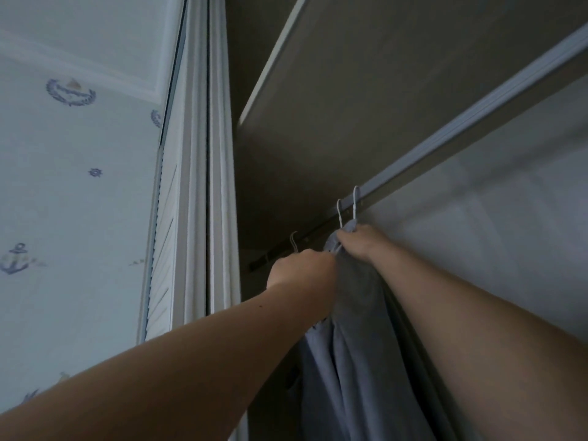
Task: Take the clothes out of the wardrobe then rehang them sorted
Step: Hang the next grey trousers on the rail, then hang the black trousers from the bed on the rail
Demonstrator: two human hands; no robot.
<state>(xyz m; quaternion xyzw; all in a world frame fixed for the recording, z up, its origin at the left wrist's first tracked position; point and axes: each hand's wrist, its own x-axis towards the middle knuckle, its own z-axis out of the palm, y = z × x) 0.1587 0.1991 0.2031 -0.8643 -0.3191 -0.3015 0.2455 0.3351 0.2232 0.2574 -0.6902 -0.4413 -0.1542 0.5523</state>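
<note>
At the rail point(461, 135), left hand point(302, 270) fingers clamp a white hanger point(294, 241); right hand point(359, 243) fingers clamp the grey garment point(356, 345)

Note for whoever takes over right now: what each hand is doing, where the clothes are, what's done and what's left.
Left hand grips a hanger just under its white hook, by the rail.
Right hand grips the top of the grey clothes under two more hooks.
The clothes hang down inside the wardrobe, between both arms.
Done: unclear; these hooks are at the rail.
Left, likely: lift them off, sort, rehang.
</note>
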